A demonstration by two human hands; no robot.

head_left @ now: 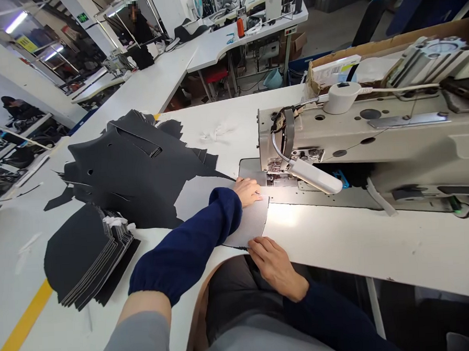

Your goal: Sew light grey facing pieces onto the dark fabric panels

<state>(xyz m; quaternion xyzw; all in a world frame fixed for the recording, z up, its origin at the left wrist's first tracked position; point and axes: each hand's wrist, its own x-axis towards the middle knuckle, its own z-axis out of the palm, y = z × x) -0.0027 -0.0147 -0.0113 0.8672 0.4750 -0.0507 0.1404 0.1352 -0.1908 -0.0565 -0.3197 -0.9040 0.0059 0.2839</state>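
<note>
Pressing on the pale grey fabric piece (255,221) just beside the needle area of the sewing machine (374,147), the left hand (248,191) has its fingers close together and slightly bent, while the right hand (274,265) touches the piece's near corner with curled fingers; whether either one pinches it, I cannot tell. The piece lies at the near edge of the white table (340,238), left of the lit white lamp (317,176). Farther left are spread dark panels (135,170) and, nearer the person, a stack of dark rounded pieces (79,251).
</note>
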